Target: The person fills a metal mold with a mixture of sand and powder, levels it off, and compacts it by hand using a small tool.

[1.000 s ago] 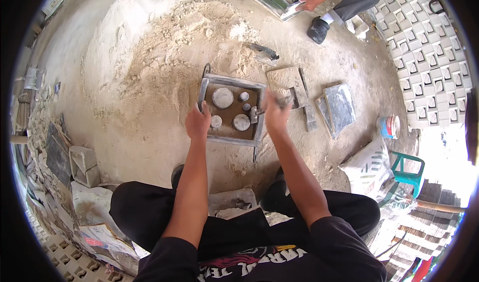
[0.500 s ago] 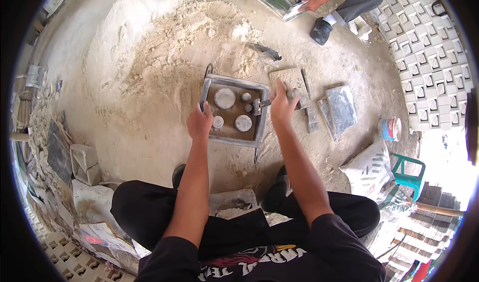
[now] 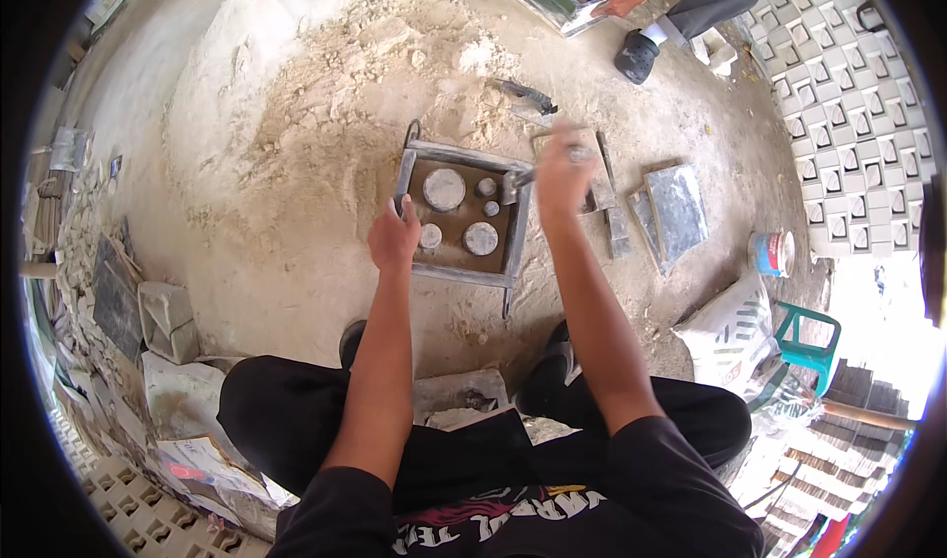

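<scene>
A square metal mould frame lies on the ground before me, with loop handles at its corners. Inside it are brown packed material and several round pale discs, the largest a disc at the upper left. My left hand is closed on the frame's left side, thumb up along the rim. In my right hand, smeared by motion, is a small hammer. Its head is over the inner right part of the mould, close to the right rim; the far end of its handle is hidden by the fist.
A heap of pale powder spreads beyond the mould. Flat slabs lie to the right, near a bucket, a white sack and a green stool. A co-worker's hand rests on another mould. Patterned blocks are stacked at right.
My right hand has shifted slightly upward and right. The hammer head has moved up, away from the small discs and closer to the right rim. My left hand stays put.
</scene>
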Demonstrator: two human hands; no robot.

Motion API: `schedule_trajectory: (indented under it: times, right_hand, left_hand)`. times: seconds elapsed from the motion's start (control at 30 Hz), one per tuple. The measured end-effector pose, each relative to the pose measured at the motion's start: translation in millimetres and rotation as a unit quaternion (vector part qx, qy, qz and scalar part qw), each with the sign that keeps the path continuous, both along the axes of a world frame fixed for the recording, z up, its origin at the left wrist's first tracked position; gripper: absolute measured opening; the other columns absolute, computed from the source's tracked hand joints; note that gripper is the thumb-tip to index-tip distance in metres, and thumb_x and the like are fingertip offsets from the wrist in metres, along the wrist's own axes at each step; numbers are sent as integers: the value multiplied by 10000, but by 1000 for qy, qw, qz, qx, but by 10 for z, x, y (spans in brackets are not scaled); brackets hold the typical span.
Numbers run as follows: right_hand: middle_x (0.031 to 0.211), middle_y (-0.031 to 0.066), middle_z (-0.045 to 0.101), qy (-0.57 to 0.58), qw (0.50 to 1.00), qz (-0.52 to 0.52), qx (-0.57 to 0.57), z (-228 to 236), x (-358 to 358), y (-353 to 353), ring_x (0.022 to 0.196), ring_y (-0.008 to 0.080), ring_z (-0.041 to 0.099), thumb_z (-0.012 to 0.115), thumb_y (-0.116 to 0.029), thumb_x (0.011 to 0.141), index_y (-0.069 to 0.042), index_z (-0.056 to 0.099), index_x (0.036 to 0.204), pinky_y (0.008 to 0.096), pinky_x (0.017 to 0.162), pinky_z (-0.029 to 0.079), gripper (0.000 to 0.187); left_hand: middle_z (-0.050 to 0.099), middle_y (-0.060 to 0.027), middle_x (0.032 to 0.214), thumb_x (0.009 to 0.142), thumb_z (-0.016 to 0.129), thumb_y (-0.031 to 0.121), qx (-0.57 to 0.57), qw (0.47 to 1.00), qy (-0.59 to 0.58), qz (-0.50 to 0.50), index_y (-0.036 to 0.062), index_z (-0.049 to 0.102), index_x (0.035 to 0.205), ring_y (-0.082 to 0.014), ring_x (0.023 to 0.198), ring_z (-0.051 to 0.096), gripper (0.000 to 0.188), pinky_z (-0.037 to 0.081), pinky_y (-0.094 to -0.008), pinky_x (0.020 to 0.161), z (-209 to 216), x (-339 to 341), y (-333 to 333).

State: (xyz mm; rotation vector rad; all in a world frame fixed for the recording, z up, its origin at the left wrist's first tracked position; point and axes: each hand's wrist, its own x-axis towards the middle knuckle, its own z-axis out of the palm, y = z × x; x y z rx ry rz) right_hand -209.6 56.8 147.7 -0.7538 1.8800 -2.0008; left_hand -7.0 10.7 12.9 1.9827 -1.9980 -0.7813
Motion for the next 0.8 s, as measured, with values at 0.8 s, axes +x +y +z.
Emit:
schedule_trajectory:
  times: [0.8]
  right_hand:
    - [553,-71,431,-43,997,-55,33,241,313,252,485,40,348,596,-258,936,-70,532,645,269,431,245,352]
  left_hand:
    - [676,-226,895,943,392,475,-10,1000,10,-2,24,622,1096,-400,872,648,529,501,-499,776,-23,50,33]
